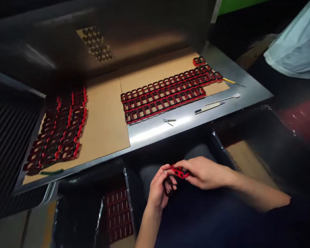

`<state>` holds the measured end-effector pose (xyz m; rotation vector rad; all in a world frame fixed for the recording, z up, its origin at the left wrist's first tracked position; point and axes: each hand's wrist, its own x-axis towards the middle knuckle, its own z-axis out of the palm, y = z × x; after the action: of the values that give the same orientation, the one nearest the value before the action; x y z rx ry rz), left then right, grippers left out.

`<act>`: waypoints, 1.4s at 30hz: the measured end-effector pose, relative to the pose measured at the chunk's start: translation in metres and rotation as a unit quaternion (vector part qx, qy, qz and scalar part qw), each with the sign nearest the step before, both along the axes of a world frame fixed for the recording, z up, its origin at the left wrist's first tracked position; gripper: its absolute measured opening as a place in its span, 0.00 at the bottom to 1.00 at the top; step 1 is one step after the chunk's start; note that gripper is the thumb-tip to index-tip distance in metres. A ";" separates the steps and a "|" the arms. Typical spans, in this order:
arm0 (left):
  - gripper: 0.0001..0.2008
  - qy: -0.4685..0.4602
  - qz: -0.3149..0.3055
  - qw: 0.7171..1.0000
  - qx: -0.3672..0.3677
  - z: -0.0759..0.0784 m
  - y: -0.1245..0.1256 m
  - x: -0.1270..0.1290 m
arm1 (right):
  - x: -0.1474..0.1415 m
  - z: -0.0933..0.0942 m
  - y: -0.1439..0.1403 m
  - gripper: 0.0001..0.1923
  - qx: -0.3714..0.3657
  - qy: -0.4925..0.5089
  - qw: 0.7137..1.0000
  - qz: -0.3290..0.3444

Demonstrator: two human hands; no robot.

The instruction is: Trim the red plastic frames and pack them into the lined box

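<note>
One head-worn view — looking forward and down from above the lap, close over the hands (186,179), with the surface (196,119) farther ahead.

red part (179,171) — mostly hidden by fingers | left forearm (147,229) — cut off by bottom edge

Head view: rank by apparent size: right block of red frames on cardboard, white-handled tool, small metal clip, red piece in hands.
1. right block of red frames
2. white-handled tool
3. red piece and small metal clip: look alike; the piece is nearer and partly covered, so unranked.
</note>
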<state>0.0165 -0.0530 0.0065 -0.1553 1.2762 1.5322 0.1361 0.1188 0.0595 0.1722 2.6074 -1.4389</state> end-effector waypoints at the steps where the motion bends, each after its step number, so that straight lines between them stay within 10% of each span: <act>1: 0.23 0.002 -0.006 1.000 0.006 0.002 -0.003 0.000 | 0.000 -0.003 0.006 0.20 -0.083 -0.008 0.996 -0.034; 5: 0.22 0.150 -0.128 0.979 0.049 0.017 -0.018 0.003 | -0.007 -0.028 0.010 0.12 -0.340 -0.007 0.929 -0.146; 12: 0.10 0.437 -0.185 0.880 -0.013 0.043 -0.022 0.006 | -0.026 -0.042 -0.022 0.14 -0.449 0.064 0.870 -0.194; 24: 0.03 0.599 -0.222 0.767 0.060 0.039 -0.025 0.003 | -0.023 -0.038 -0.019 0.16 -0.374 0.069 0.896 -0.230; 42: 0.03 0.593 -0.255 0.761 0.065 0.036 -0.028 0.004 | 0.001 -0.018 -0.022 0.15 -0.407 -0.063 0.893 -0.183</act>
<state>0.0209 -0.0806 0.0421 1.3657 1.9059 1.1549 0.1375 0.0964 0.0417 0.6331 1.7148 -2.4038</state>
